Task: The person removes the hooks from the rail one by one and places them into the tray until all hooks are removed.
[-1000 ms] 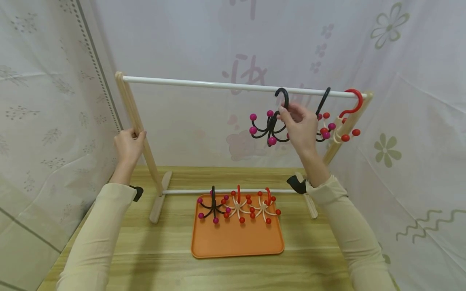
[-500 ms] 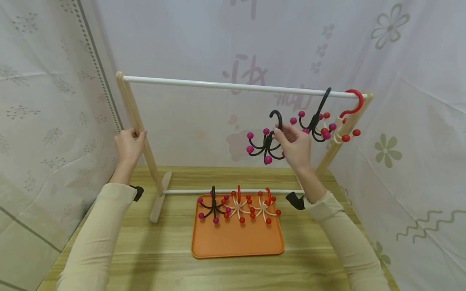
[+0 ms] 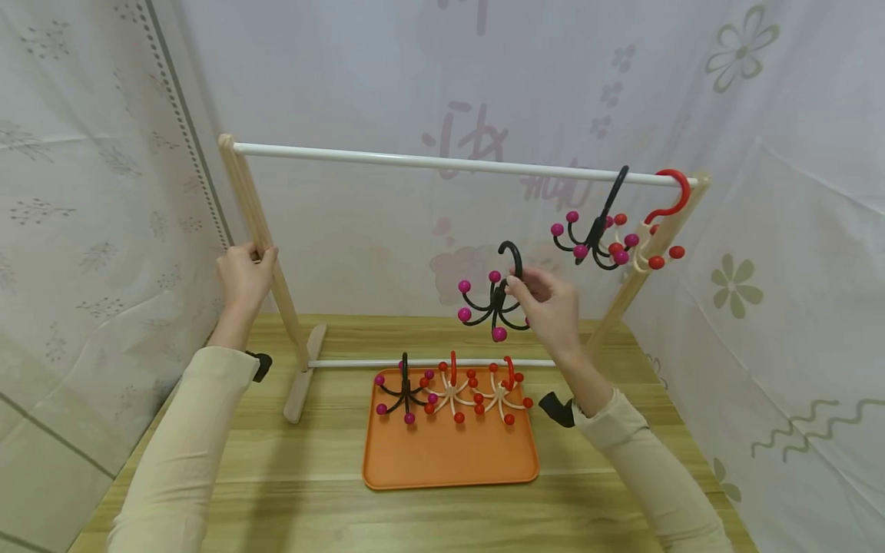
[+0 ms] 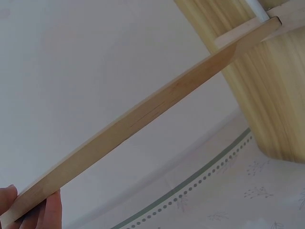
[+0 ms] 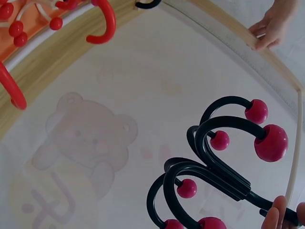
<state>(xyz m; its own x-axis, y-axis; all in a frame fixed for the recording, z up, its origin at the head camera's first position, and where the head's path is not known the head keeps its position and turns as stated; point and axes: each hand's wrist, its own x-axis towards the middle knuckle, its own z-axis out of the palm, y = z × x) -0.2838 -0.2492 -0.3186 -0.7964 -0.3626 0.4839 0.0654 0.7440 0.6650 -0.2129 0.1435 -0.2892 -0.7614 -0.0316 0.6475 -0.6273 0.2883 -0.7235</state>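
Note:
My right hand [image 3: 551, 309] pinches a black multi-arm hook hanger [image 3: 496, 301] with magenta balls by its neck, below and in front of the white top rail [image 3: 415, 162]. In the right wrist view the same hanger's curved arms [image 5: 214, 167] fan out from the fingers. My left hand [image 3: 245, 278] grips the left wooden post [image 3: 266, 238] of the rack, thumb on one side and fingers on the other, as the left wrist view shows too. Another black hanger [image 3: 596, 230] and a red-hooked cream hanger [image 3: 667, 211] hang at the rail's right end.
On the wooden table [image 3: 311, 499] lies an orange tray [image 3: 449, 457]. Along its back sit a black hanger [image 3: 406, 392] and two red-hooked cream hangers [image 3: 452, 390]. Behind the tray runs the rack's lower white bar [image 3: 346, 363]. Patterned curtains [image 3: 346, 246] surround the table.
My right hand has carried the black hanger from rail height down and somewhat left. The left hand stays on the post, and the other hangers have not moved.

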